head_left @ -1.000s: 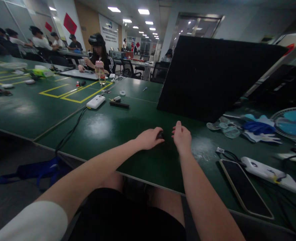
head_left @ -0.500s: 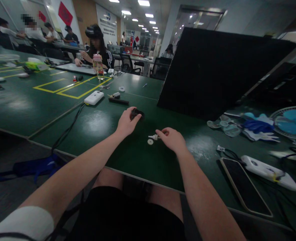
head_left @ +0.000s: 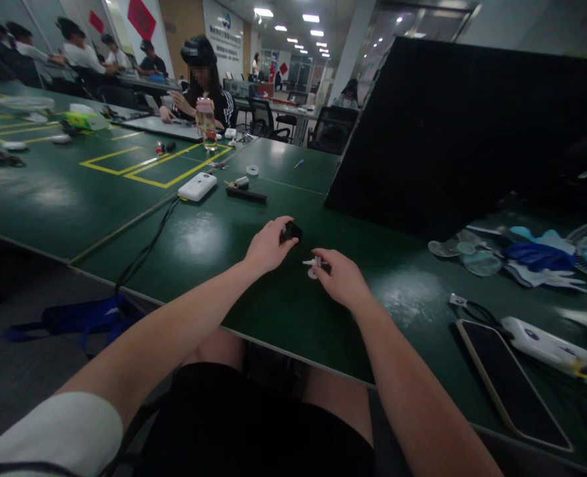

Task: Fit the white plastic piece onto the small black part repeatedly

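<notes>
My left hand (head_left: 267, 246) is closed around a small black part (head_left: 290, 232), held just above the green table; its exact kind is too small and dark to make out. To its right, my right hand (head_left: 342, 277) pinches a small white plastic shaft (head_left: 309, 262) with a wider, gear-like section near the fingertips. The thin end of the shaft points left, toward the black part, and the two are apart. Right below the shaft lies a small white disc (head_left: 313, 273) on the table, partly covered by the shaft and fingers.
A large black panel (head_left: 452, 139) stands behind the hands. To the right lie clear fan blades (head_left: 467, 250), gloves (head_left: 542, 255), a phone (head_left: 512, 381) and a white power bank (head_left: 546, 341). Another power bank (head_left: 197, 187) and a black strip (head_left: 246, 194) lie left. A person works across the table.
The view has shifted slightly. My hands are a little closer together, and the white shaft now overlaps the disc, which lay fully visible before. Both hands keep their hold.
</notes>
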`<state>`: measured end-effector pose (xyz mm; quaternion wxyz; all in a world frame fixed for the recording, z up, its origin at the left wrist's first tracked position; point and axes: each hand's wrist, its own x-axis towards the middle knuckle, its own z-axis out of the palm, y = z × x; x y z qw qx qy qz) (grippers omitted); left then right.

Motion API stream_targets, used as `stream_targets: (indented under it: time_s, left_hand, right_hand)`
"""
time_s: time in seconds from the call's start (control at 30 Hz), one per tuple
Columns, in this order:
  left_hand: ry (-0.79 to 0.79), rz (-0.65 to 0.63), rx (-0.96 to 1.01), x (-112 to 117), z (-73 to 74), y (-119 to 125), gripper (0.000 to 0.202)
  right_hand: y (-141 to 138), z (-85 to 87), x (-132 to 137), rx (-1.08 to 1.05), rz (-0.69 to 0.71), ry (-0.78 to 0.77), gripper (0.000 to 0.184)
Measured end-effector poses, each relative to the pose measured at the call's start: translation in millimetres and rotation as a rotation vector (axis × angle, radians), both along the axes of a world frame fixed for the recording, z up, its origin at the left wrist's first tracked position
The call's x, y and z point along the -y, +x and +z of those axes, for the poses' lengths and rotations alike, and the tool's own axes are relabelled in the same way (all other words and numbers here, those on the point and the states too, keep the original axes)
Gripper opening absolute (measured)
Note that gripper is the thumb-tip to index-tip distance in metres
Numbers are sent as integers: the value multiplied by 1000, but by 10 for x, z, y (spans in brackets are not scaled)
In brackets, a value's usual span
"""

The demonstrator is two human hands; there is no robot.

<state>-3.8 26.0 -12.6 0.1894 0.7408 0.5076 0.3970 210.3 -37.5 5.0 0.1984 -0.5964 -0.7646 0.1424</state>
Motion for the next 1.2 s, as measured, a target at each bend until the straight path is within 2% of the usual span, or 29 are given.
stream_targets:
  time_s: [0.07, 0.17, 0.3, 0.4, 0.5, 0.57, 0.73, 0.93, 1.0, 1.07, 1.2]
  left_hand:
    - [2, -2, -4, 7, -1, 2, 51]
    - [-10, -5, -5, 28, 8, 7, 51]
    - [-22, -23, 1, 45, 4, 2, 51]
    - [-24, -34, 1, 37, -23, 6, 50]
    - [-29, -64, -15, 29, -57, 22, 50]
    - [-35, -87, -29, 33, -73, 33, 51]
    - [-53, -111, -67, 79, -66, 41, 52]
    - [-70, -173, -154, 150, 8, 51, 53]
    - [-67, -196, -172, 173, 31, 63, 52]
    - [-63, -210, -197, 194, 48, 78, 52]
    - [-66, -221, -254, 224, 67, 102, 50]
  right_hand:
    - [24, 1, -15, -54, -85, 16, 37]
    - [95, 35, -18, -128, -187, 15, 22]
    - [160, 100, 15, -148, -151, -49, 14]
    - [112, 117, 48, -64, -117, -86, 16]
    - [11, 100, 63, 96, -133, -128, 37]
    - [-37, 86, 59, 168, -142, -144, 42]
    - [10, 93, 26, 196, -161, -155, 29]
    - [137, 103, -26, 181, -244, -161, 27]
    - [147, 89, -23, 148, -257, -118, 28]
    - [142, 68, -8, 68, -239, -8, 29]
    - [101, 15, 22, -77, -77, 165, 29]
